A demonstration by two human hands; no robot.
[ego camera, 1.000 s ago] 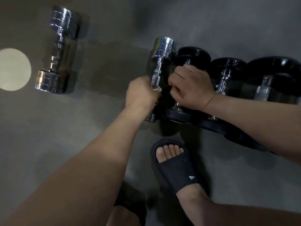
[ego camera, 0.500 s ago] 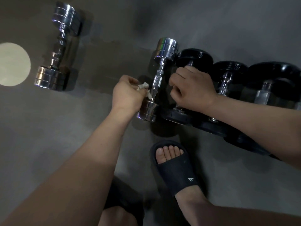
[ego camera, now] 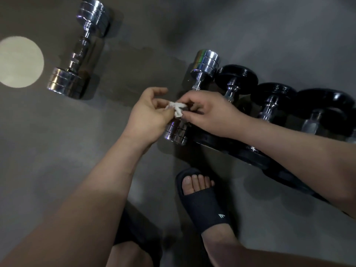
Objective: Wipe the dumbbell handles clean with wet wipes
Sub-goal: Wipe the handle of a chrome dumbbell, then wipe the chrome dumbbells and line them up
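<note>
Above the chrome dumbbell (ego camera: 206, 63) mid-floor, the left hand (ego camera: 148, 114) and right hand (ego camera: 210, 114) both pinch the crumpled wet wipe (ego camera: 176, 108), now lifted off it; the right has released the black dumbbell (ego camera: 237, 74).

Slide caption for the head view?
A wet wipe pinched by left hand and right hand over a chrome dumbbell beside black dumbbells.

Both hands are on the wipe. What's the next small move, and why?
Probably open out the wipe to a fresh face: it sits crumpled, pinched between left hand and right hand above the nearer chrome dumbbell, off any handle. The black dumbbell beside it looks next.
</note>
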